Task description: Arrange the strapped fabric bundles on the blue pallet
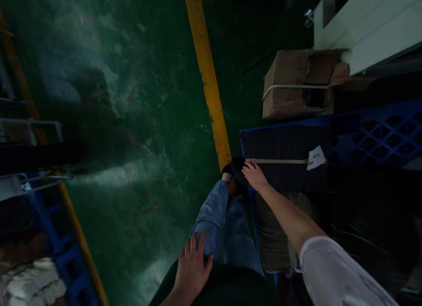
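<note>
Right hand [254,175] spread flat on dark bundle [283,158] edge, gripping nothing, likely for support. Left hand [193,266] open, resting on thigh, near bundle.

The person wears a short white sleeve [332,271], faded blue jeans [216,218], and dark shoes [227,169].

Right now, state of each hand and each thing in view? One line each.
Right hand: stretched forward, palm down, fingers spread on the dark bundle, not gripping.
Left hand: open, resting flat on the thigh.
Dark bundle: bound with a pale strap, lying on the blue pallet.
Paper tag: tucked under the strap.
Cardboard box: flaps partly open, white band around it.
Blue pallet: loaded.
</note>
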A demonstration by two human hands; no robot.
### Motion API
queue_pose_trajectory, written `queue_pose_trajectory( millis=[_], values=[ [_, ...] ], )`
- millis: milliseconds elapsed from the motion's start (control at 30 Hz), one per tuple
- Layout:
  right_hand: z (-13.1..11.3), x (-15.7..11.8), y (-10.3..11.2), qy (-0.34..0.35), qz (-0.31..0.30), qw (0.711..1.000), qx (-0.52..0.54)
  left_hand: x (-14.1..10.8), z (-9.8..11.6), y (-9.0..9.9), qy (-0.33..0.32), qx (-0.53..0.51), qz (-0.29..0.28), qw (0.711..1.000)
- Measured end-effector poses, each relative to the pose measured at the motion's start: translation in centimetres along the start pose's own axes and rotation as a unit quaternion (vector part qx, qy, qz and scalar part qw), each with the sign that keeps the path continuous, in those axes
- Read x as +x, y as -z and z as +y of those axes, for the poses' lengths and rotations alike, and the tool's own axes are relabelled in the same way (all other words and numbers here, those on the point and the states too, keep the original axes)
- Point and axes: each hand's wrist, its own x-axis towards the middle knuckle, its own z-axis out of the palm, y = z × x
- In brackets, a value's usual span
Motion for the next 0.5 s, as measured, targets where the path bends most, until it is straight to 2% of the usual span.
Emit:
queue_pose_trajectory(
  millis=[200, 267, 333, 400, 500],
  values=[
    [-0.4, 0.6, 0.0, -0.028, 0.032, 0.998, 0.037, 0.2, 0.0, -0.3, 0.002, 0.036, 0.0, 0.999],
    [0.5, -0.3, 0.5, -0.07, 0.063, 0.994, 0.049, 0.5, -0.2, -0.5, 0.0, 0.051, 0.0, 0.999],
    [2.7, -2.2, 1.3, -0.16, 0.116, 0.979, 0.05, 0.9, -0.6, -0.7, -0.003, 0.066, 0.005, 0.998],
    [6.1, -5.3, 2.4, -0.295, 0.178, 0.938, 0.045, 1.4, -1.2, -1.2, -0.008, 0.079, 0.023, 0.997],
    [12.3, -10.8, 3.7, -0.495, 0.241, 0.833, 0.049, 2.2, -2.3, -1.7, -0.028, 0.091, 0.065, 0.993]
  ],
)
